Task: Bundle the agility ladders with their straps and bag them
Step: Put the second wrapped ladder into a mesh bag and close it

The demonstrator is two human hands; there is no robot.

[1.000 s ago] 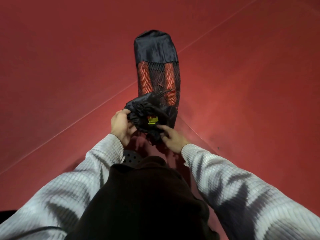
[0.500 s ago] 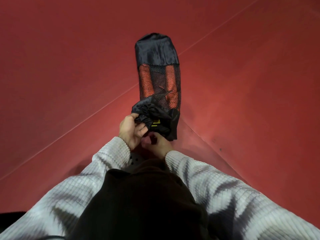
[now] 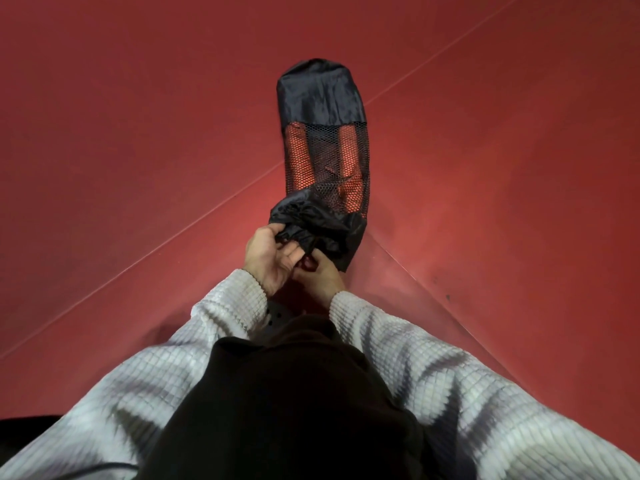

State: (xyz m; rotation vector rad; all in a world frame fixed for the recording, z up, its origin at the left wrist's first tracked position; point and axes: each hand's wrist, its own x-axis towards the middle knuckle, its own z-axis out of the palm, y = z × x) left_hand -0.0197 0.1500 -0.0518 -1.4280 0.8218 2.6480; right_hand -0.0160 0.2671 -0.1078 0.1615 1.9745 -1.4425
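Observation:
A black carry bag (image 3: 320, 98) with a mesh window lies on the red floor, pointing away from me. Orange ladder rungs (image 3: 299, 157) show through the mesh in two bundles. The bag's near mouth (image 3: 311, 226) is gathered and puckered shut. My left hand (image 3: 268, 258) grips the gathered fabric at the mouth's left side. My right hand (image 3: 323, 277) sits just below the mouth with fingers curled, pinching what looks like the drawcord; the cord itself is mostly hidden.
Red matted floor (image 3: 138, 133) with thin seam lines surrounds the bag. A dark perforated shoe (image 3: 277, 315) shows between my sleeves. A black object (image 3: 20, 427) sits at the lower left edge.
The bag's mouth has closed tighter and the yellow tag is hidden. My right hand moved in under the mouth and toward me; both hands drew closer together.

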